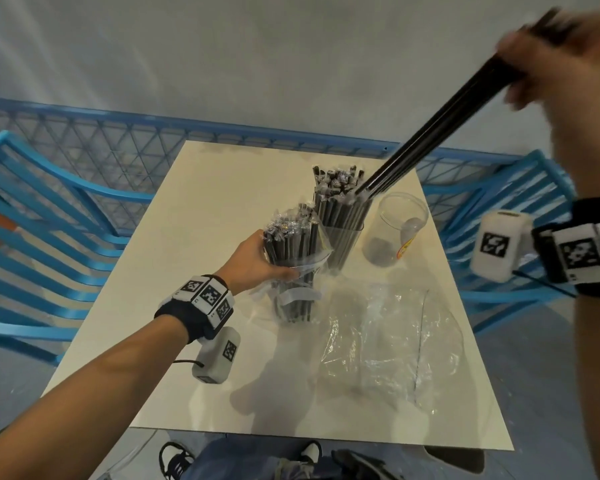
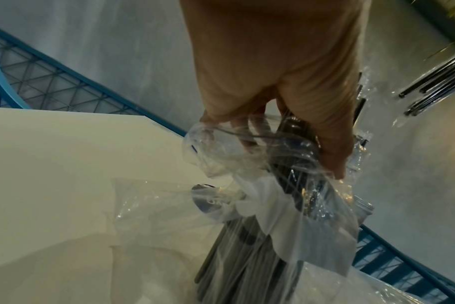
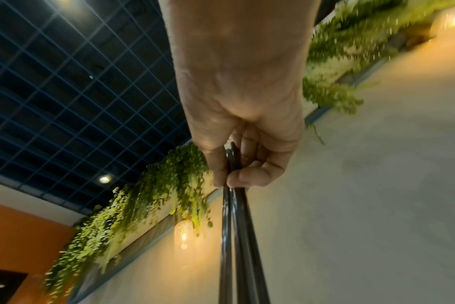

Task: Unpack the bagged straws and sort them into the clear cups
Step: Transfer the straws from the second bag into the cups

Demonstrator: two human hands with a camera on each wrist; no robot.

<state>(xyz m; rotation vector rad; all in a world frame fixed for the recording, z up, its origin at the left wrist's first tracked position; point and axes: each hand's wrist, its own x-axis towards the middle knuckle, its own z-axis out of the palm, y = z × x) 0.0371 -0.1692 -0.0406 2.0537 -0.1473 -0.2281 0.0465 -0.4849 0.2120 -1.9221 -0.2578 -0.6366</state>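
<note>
Right grip (image 1: 541,60) pinches loose black straws (image 1: 430,133) high above far full cup (image 1: 342,233); left grip (image 1: 257,261) clutches bagged bundle (image 1: 293,244). Risk: straw tips jam, toppling cup.

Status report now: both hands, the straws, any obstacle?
Left hand grips bagged straws. Right hand holds loose straws above filled cup. Empty cup beside. Nothing blocking.

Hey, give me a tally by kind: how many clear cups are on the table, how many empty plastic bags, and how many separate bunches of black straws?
Clear plastic cups: 3
Bunches of black straws: 3
Empty clear plastic bags: 1
Total: 7
</note>
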